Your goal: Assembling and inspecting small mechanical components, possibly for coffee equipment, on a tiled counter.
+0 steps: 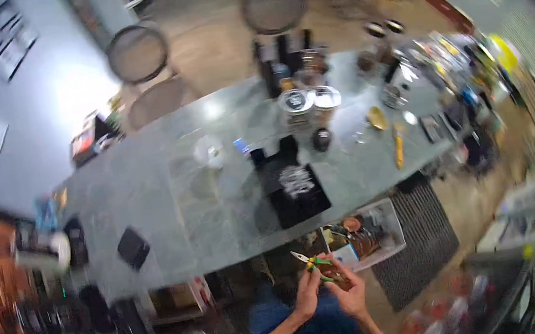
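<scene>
A pair of needle-nose pliers [302, 257] with green and yellow handles is held in front of my body, just off the near edge of the table. Its metal jaws point up and to the left. My left hand [308, 293] grips it near the pivot, fingers closed. Around the green handles, my right hand [351, 295] is closed as well. Something brownish shows by the right fingers, too blurred to name. Beyond the hands, a black bag [311, 206] with a white print lies flat on the grey table [211, 203].
Right of my hands, a pale bin [395, 224] of mixed items sits below the table edge, beside a dark ribbed mat [421, 248]. Lidded containers [296, 102], a dark round object [322, 139] and a yellow-handled tool [398, 146] stand or lie on the table. Clutter crowds its right end.
</scene>
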### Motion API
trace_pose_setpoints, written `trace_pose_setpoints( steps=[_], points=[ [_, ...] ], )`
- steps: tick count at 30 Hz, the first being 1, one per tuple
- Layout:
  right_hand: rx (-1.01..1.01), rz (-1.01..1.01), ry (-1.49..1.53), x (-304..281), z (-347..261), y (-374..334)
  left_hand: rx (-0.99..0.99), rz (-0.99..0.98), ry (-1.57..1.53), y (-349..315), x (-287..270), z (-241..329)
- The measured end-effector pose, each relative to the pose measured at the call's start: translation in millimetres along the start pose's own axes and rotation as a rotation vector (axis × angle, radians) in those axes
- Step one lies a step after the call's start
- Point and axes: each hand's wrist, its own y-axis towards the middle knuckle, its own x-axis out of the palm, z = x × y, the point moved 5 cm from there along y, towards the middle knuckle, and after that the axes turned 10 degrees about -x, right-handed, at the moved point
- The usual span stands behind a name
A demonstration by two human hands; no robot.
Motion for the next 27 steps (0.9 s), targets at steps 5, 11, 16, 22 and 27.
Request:
trace_pose_setpoints(
  steps=[5, 11, 16, 22, 27],
  points=[
    [0.098, -0.530, -0.062, 55, -15, 3, 0.486, 0.387, -0.065, -68, -23, 6],
    [0.194, -1.015, -0.110, 95, 5, -61, 0.736, 0.803, -0.189, -166, -37, -69],
    [0.182, -1.524, -0.150, 143, 40, -153, 0.997, 1.081, -0.447, -270, -41, -140],
    [0.365, -1.964, -0.317, 153, 45, -330, 1.123, 1.475, -0.557, -404, 6, -273],
    [0.339, -2.379, -0.350, 112, 58, -482, 1.042, 1.715, -0.808, -453, 39, -425]
  ],
)
